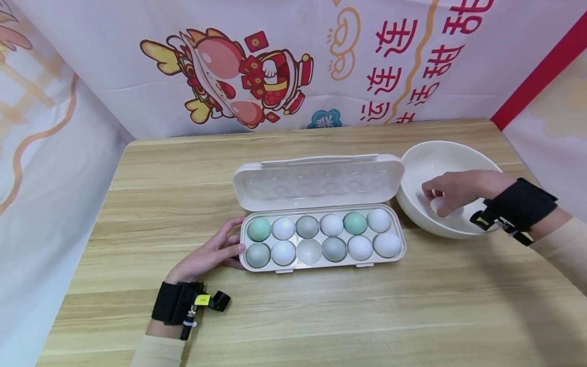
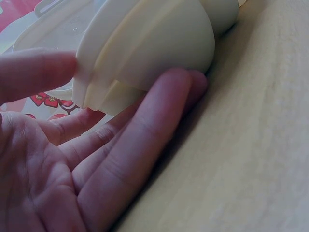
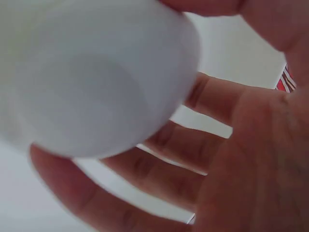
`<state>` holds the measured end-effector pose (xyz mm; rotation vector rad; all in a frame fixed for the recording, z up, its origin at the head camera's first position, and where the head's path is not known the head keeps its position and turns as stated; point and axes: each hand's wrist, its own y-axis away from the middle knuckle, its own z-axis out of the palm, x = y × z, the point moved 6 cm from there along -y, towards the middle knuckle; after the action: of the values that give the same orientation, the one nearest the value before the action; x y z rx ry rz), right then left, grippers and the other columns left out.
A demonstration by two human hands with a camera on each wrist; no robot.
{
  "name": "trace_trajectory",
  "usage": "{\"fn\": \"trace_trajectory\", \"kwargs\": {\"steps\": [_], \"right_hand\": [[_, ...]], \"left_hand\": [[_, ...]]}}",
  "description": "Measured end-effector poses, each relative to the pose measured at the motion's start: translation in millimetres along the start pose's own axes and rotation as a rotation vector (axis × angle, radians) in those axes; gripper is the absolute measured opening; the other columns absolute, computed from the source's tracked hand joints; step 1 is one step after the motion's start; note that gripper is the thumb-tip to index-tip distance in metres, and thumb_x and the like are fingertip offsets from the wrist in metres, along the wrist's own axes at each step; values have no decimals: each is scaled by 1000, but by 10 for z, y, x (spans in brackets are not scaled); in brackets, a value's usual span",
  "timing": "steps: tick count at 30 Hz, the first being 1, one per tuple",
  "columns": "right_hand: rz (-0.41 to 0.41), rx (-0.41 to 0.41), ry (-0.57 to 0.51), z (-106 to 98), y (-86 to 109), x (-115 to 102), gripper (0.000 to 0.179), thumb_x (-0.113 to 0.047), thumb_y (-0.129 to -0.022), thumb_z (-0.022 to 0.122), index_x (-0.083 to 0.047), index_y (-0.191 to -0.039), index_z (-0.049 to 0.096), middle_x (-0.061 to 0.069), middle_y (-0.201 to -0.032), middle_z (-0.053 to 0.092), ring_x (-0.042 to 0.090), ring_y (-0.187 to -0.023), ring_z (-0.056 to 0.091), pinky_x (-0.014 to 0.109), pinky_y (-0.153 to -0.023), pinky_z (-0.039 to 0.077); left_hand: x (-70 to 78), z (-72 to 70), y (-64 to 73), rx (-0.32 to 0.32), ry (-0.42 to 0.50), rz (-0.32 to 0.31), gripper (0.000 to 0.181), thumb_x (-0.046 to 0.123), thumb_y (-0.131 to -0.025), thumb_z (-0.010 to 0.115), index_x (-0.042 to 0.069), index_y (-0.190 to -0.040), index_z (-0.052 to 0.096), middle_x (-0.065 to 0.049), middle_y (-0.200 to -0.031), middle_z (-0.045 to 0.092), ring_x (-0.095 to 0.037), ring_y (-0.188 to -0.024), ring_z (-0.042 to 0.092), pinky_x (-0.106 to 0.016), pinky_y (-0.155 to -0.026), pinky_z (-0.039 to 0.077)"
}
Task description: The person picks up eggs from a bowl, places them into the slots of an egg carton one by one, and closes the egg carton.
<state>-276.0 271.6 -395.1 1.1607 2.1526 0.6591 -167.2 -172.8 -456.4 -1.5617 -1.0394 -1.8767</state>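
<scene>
A white plastic egg box (image 1: 322, 265) stands open on the table, its lid (image 1: 318, 183) tipped back. White, grey and green eggs fill two rows of cups, and one cup (image 1: 309, 251) in the near row is bare. My left hand (image 1: 212, 255) holds the box's left end, thumb on the rim and fingers along the side. Close up, the left wrist view shows those fingers against the box wall (image 2: 164, 43). Inside the white bowl (image 1: 419, 219) on the right, my right hand (image 1: 454, 189) grips a white egg (image 3: 106, 82) between thumb and fingers.
The bowl stands close beside the box's right end, near the table's back right. Printed cloth (image 1: 293, 61) hangs behind the wooden table (image 1: 284, 321) and at both sides. Each wrist wears a black strap with a small camera.
</scene>
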Motion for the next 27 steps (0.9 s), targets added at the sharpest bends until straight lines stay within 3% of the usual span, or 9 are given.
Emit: {"fn": "trace_trajectory", "kwargs": {"steps": [7, 14, 27], "right_hand": [[10, 52, -11, -57, 41, -17, 25, -13, -75, 65, -12, -95, 49, 3, -77, 50, 17, -73, 47, 30, -62, 39], [-27, 165, 7, -167, 124, -84, 26, -13, -74, 66, -9, -95, 51, 1, -73, 50, 16, -71, 47, 30, -62, 39], [-83, 279, 43, -258, 282, -278, 27, -11, -72, 69, -9, -92, 51, 2, -76, 50, 15, -73, 47, 29, -63, 39]], "left_hand": [[-10, 8, -4, 6, 10, -17, 55, 14, -97, 46, 20, -142, 15, -33, -131, 41, -36, -102, 58, -45, -80, 55], [-1, 0, 0, 8, 0, -13, 56, 14, -97, 45, 19, -142, 14, -34, -131, 40, -36, -102, 58, -45, -79, 55], [-4, -12, -7, 0, -17, -12, 55, 14, -97, 45, 18, -142, 14, -34, -131, 40, -34, -102, 58, -45, -79, 55]]}}
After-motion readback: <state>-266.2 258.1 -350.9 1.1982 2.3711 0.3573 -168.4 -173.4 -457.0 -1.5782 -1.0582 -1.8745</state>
